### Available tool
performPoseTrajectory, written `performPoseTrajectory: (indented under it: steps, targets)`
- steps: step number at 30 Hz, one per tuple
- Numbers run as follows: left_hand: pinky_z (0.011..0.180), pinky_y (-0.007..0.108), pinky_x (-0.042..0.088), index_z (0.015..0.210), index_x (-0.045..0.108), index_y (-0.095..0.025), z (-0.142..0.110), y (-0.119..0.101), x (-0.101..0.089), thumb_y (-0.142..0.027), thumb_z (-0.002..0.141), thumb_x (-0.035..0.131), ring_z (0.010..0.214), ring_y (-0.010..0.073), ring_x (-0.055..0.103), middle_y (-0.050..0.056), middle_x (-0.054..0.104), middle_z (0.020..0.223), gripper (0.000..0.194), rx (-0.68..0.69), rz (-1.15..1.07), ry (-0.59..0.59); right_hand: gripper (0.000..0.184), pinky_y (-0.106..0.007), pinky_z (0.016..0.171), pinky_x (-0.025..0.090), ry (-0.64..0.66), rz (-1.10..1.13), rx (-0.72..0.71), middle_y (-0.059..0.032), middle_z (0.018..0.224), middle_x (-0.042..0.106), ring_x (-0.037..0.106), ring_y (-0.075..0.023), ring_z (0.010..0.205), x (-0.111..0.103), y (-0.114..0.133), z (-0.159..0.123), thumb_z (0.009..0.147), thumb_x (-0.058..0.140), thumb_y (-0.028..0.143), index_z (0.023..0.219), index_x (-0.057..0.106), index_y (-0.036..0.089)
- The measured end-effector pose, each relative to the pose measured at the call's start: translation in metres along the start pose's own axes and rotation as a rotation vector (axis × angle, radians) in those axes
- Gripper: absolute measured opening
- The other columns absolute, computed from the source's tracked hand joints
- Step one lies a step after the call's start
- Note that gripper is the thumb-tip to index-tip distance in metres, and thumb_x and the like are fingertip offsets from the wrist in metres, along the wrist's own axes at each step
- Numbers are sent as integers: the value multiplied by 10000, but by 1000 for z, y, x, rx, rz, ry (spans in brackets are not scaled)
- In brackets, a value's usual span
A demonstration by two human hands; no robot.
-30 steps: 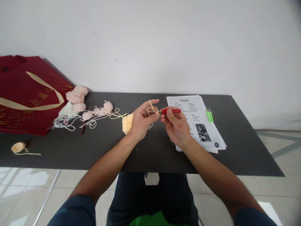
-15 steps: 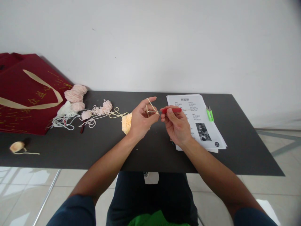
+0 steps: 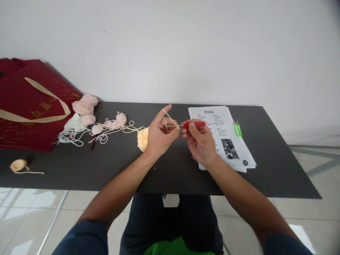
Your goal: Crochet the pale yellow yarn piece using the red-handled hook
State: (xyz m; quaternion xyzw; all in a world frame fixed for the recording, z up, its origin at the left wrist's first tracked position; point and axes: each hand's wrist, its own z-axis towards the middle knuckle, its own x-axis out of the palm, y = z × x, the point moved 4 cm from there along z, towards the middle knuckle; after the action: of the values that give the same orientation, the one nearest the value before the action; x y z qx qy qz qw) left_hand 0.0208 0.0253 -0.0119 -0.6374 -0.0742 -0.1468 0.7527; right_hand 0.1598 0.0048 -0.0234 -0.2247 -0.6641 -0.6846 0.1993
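Note:
Pale yellow yarn (image 3: 169, 116) runs as a taut strand over the raised index finger of my left hand (image 3: 160, 136), whose thumb and other fingers pinch it. My right hand (image 3: 200, 141) grips the red handle of a crochet hook (image 3: 194, 124). The hook's thin metal shaft points left, with its tip among the yarn at my left fingers. A small piece of the yarn sits on the shaft by my left thumb. Behind my left wrist rests a yellow yarn ball (image 3: 142, 139), partly covered by the hand.
Printed sheets (image 3: 239, 156) lie under my right hand, with green thread snips (image 3: 237, 128) on their right edge. Pink yarn balls (image 3: 85, 105), tangled white yarn (image 3: 71, 132) and a dark red bag (image 3: 34, 102) occupy the left. A small beige piece (image 3: 18, 165) lies at the table's front left.
My left index finger has lifted and tilted slightly left, drawing the yarn strand up with it. The right hand and the hook are almost unmoved.

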Motion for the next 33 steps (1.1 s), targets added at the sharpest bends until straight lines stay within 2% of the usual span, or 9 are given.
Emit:
performPoseTrajectory:
  steps: [10, 18, 23, 33]
  targets:
    - [586, 217, 438, 1348, 615, -231, -2, -9, 2, -114, 708, 799, 645, 82, 568, -57, 646, 773, 677, 76, 127, -54, 210, -232, 645, 586, -28, -44, -48, 18, 937, 761, 649, -95, 725, -2, 6, 1, 820, 877, 415, 876, 742, 263]
    - [566, 219, 426, 1362, 614, -220, -4, -6, -2, -109, 744, 758, 640, 92, 572, -54, 649, 752, 644, 126, 220, -112, 188, -232, 605, 513, -19, -41, -177, 24, 900, 728, 606, -88, 686, -4, 15, 1, 818, 886, 375, 848, 732, 271]
    - [562, 219, 430, 1360, 614, -232, -4, -6, -4, -98, 734, 749, 611, 81, 554, -55, 657, 772, 654, 133, 244, -149, 224, -251, 589, 483, -24, -84, -232, 21, 883, 711, 586, -93, 664, -4, 19, 1, 817, 884, 419, 842, 713, 277]
    - [578, 229, 441, 1328, 621, -225, -4, -7, -5, -108, 751, 738, 639, 96, 573, -52, 651, 760, 600, 154, 246, -167, 186, -282, 588, 504, -54, -176, -337, 14, 907, 726, 606, -112, 654, -3, 20, -3, 841, 861, 409, 856, 717, 292]
